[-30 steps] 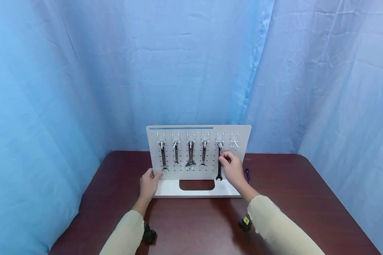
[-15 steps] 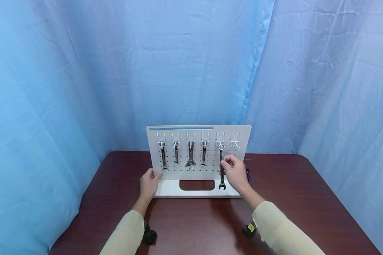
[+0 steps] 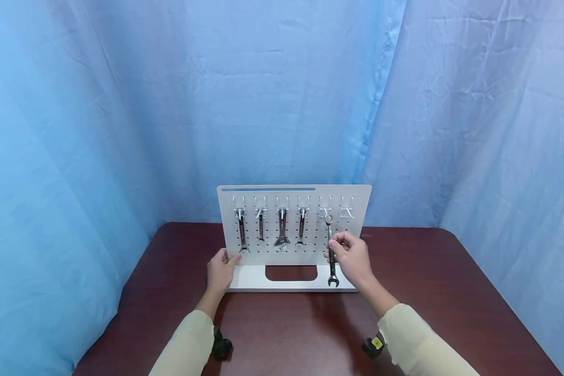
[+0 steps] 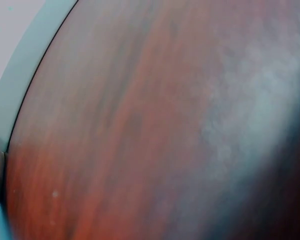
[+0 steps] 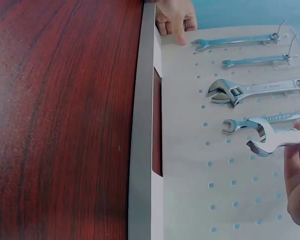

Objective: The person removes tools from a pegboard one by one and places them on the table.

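Observation:
My right hand (image 3: 354, 259) pinches a combination wrench (image 3: 332, 266) by its shank, open end down. Its ring end stands just below and in front of a hook (image 3: 326, 211). The right wrist view shows the wrench's open end (image 5: 270, 140) close in front of a white pegboard (image 3: 258, 257). At the board's lower left edge, my left hand (image 3: 220, 271) grips it, thumb on the front face and fingers partly hidden behind. Left of the held wrench hang an adjustable wrench (image 3: 282, 230) and three smaller wrenches, one of them a slim wrench (image 3: 261, 227).
An unused hook (image 3: 347, 212) sits at the board's far right. The board's base (image 3: 249, 279) has a cutout and rests on a dark red wooden table (image 3: 282, 324). Blue curtains (image 3: 282, 104) enclose the back and sides. The left wrist view shows mostly tabletop (image 4: 140, 125).
My right hand has drawn the wrench down and toward me, its ring end coming away from the hook. A purple-handled item seen earlier is now hidden behind the hand. The left hand holds still.

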Tool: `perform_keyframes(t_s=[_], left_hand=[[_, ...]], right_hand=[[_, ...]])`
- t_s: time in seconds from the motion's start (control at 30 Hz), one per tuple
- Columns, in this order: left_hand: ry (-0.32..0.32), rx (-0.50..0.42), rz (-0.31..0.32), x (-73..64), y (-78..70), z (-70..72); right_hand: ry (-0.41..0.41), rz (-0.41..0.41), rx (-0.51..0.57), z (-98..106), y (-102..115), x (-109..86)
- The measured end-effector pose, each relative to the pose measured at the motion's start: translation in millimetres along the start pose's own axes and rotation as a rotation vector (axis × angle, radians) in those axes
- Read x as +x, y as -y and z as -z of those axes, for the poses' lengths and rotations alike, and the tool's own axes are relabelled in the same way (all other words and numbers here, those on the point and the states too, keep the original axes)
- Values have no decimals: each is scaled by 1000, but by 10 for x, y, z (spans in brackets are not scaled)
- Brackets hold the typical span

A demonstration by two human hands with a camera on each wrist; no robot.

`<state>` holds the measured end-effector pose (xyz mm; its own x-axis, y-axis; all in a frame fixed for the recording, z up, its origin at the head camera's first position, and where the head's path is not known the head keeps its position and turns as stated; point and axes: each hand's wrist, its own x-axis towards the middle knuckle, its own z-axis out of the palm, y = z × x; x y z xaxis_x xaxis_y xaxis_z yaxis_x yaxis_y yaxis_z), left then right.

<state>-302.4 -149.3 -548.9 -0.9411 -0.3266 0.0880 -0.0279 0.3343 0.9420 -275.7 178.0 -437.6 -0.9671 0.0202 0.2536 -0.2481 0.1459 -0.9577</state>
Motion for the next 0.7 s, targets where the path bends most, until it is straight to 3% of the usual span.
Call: perform_keyframes(t_s=[0.43,0.57,0.7], left_hand=[[-5,13,-4,-9,30,-15],[-9,9,-15,0,35,-23],[-13,5,-9,2,32,-12]], right_hand=[[15,53,7,138,145,-210],[-5,17,-12,351,129,-213],[-50,-59,-94,683,-21,-141]])
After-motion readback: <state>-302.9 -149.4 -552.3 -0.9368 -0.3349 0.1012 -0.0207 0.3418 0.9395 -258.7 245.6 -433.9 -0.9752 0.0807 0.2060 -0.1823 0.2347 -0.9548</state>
